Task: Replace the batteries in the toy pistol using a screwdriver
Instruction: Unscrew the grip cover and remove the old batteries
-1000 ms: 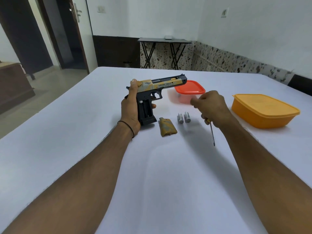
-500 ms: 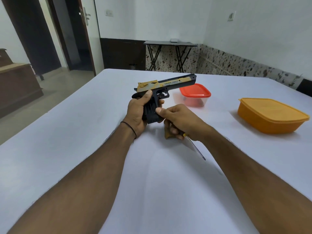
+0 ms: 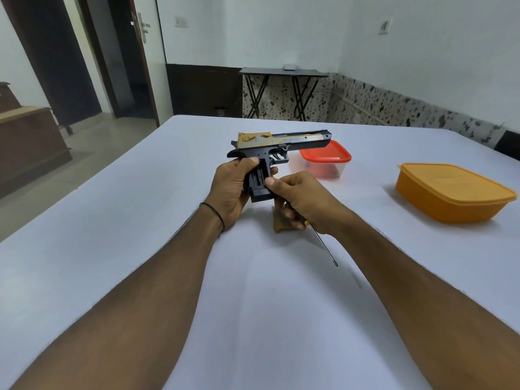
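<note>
In the head view, the pistol (image 3: 281,142) is held upright above the table (image 3: 253,305), barrel pointing to the right. The cover (image 3: 281,225) is already off: it lies on the table just below the pistol and is partly hidden. The compartment (image 3: 257,178) in the grip is thus exposed, so the unscrewing is judged to be done. Whether cells sit inside cannot be told, and no loose batteries are seen. What is judged to be left: seating the fresh cells if they are not in, refitting the cover and driving the screw home.

The pistol's grip is wrapped from the left by the left hand (image 3: 230,190), fingers curled round it. The right hand (image 3: 304,198) is brought against the grip from the right, its thumb (image 3: 271,182) laid at the edge of the compartment. The screwdriver (image 3: 323,243) is kept tucked in that hand's curled fingers, its shaft slanting down and away from the pistol. Whether anything is pinched at the thumb cannot be told.

A red box (image 3: 326,156) stands just behind the pistol's muzzle; an orange box (image 3: 450,192) is well apart to the pistol's right
</note>
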